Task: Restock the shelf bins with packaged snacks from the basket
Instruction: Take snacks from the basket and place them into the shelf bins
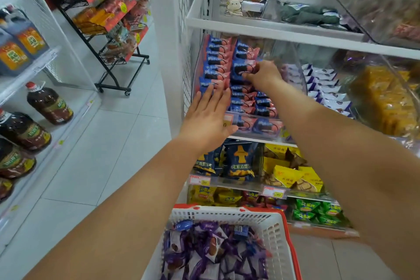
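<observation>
a white basket [270, 229] of purple snacks sits nearest, then the left hand [208, 116] lies flat steadying blue-pink packets [216, 61] in the clear bin [300, 70], while the right hand [263, 74] pinches one packet [242, 70], best seated squarely in line.

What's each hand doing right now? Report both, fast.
Left hand: open, fingers straight, pressing flat on the blue-and-pink packets.
Right hand: closed, pinching one blue-and-pink packet in the bin.

Blue-and-pink snack packets [229, 70], white basket [270, 229] with red rim, purple-and-white wrapped snacks [211, 254], yellow bags [293, 175]
</observation>
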Demonstrator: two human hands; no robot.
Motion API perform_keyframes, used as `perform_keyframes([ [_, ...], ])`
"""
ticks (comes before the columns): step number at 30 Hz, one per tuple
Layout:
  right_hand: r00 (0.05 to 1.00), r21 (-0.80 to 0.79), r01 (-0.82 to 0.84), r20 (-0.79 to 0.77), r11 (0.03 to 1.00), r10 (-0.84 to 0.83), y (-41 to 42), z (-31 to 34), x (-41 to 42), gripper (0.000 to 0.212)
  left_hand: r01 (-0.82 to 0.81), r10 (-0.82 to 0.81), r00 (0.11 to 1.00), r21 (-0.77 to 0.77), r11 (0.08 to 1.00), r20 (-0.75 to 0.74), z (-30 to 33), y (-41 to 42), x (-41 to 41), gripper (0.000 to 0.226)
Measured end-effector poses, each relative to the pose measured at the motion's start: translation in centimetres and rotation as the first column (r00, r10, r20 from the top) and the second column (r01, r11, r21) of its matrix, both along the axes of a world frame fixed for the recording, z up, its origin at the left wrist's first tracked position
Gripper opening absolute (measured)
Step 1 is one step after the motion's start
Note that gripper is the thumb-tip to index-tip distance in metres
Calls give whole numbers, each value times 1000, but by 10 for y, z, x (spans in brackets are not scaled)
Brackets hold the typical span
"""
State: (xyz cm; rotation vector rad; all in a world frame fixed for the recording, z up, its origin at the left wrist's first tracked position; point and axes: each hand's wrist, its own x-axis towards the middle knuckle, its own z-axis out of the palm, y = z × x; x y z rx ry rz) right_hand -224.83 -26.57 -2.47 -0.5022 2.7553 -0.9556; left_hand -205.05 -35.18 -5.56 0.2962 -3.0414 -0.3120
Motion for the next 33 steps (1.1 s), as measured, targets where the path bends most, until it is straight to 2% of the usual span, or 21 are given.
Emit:
perform_keyframes([
  [6,999,5,48,5,999,-48,1,-14,-10,31,6,-7,1000,-15,1000,-27,-3,1,1,85],
  [13,992,-142,124,44,982,-119,5,-17,-5,51,-1,0,999,-32,999,-32,-5,3,0,87],
  [22,984,-109,161,90,981,-151,18,1,11,79,-12,11,1000,-59,998,-10,-2,4,1,89],
  [24,989,-122,142,63,982,-135,27,11,26,72,-3,3,1000,-51,999,2,-1,3,1,90],
  [26,996,-217,93,34,972,-88,39,17,48,56,15,-15,1000,-34,999,-17,2,3,4,89],
  [30,996,-353,-78,-73,932,56,75,14,112,22,72,-99,958,-110,991,-270,-13,19,27,68],
  [33,993,-395,-112,-9,912,118,106,-5,160,11,154,-153,916,-28,988,-370,-47,48,57,49],
])
